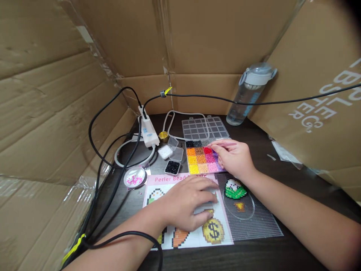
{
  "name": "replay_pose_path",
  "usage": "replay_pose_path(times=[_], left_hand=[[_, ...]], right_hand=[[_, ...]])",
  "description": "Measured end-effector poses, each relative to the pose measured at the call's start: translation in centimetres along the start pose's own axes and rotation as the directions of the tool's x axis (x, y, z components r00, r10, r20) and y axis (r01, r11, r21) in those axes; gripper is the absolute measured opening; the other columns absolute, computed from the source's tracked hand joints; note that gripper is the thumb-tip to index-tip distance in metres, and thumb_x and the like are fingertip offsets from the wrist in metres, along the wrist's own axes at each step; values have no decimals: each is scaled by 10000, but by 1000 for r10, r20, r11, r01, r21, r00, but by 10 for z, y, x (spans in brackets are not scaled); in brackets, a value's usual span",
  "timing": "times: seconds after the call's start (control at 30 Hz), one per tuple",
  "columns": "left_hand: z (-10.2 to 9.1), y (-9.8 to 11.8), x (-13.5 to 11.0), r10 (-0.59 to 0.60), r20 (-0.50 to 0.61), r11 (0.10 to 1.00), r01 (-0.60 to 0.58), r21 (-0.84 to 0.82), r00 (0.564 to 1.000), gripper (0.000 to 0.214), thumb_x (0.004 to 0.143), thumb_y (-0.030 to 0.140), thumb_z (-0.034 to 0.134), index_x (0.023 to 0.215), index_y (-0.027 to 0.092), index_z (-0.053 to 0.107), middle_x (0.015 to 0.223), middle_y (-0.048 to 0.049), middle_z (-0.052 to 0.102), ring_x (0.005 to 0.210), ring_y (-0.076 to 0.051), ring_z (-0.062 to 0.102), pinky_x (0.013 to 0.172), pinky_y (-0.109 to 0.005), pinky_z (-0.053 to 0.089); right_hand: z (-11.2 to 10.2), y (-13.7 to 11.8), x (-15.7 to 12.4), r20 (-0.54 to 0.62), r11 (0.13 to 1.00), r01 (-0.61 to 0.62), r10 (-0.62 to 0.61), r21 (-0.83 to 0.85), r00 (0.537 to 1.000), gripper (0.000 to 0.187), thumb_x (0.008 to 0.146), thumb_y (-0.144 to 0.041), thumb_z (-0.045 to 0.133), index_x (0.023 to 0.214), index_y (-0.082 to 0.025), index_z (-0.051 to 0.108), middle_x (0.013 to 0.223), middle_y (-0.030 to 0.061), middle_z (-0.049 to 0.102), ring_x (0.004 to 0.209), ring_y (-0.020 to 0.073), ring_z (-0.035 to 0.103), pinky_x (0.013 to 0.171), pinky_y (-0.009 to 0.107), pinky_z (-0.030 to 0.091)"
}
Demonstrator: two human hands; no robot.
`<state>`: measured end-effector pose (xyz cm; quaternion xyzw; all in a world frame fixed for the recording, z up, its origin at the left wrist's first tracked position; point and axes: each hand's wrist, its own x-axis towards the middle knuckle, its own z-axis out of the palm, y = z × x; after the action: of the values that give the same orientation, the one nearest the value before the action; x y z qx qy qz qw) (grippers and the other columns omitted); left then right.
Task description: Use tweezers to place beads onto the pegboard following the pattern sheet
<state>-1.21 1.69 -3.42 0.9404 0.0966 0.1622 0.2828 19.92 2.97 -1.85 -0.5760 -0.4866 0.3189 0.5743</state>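
Just right of centre, the right hand [235, 156] pinches a slim pink tool [229, 144], likely light, best held mid-shaft, over the bead box [186, 160]; the left hand [187, 201] spreads over the pattern sheet [194, 239].

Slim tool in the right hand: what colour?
Dusky pink. The slim tool in the right hand shows best in the head view, the only one here.

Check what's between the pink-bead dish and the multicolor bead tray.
In the head view, an open square box of black beads sits between the dish and bead tray.
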Motion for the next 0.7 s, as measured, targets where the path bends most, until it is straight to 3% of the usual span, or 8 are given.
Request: replay_pose_path(times=[0.13,0.23,0.3,0.5,0.7], left_hand=[[0,-1,1,18,5,1000,-18,11,1000,274,843,278,706,1104,196,724,1412,-116,667,1297,-308,639,1093,-494,537],[0,-2,1,24,-6,1000,-24,7,1000,262,833,251,701,1088,192,718,1406,-118,670,1294,-302,642,1097,-496,533],[1,-2,1,17,-5,1000,-17,10,1000,250,843,256,694,1086,202,715,1407,-112,669,1294,-300,641,1103,-507,529],[-1,-4,2,36,27,998,-38,50,999,238,908,276,650,1128,202,704,1439,-123,647,1349,-315,605,1130,-538,509],[-4,-5,5,45,44,996,-48,77,998,231,937,295,637,1139,204,701,1452,-122,641,1362,-316,598,1129,-536,514]], right_hand=[[-11,-32,-3,-58,997,26,-21,73,998,181,822,-340,792,806,-160,809,649,57,735,370,86,480,336,240,360],[-34,-54,-15,-116,987,71,-54,144,992,173,816,-348,829,812,-176,806,773,88,790,341,62,445,302,230,332],[-54,-58,-31,-130,985,39,-17,166,991,176,804,-352,855,812,-183,803,886,117,812,341,40,414,293,221,322],[-102,-30,-102,-121,964,-211,231,160,965,268,788,-423,881,834,-167,815,877,167,811,318,27,370,265,188,273],[-107,2,-143,-149,921,-337,367,193,918,309,807,-470,862,848,-167,816,857,161,807,330,52,404,288,224,329]])
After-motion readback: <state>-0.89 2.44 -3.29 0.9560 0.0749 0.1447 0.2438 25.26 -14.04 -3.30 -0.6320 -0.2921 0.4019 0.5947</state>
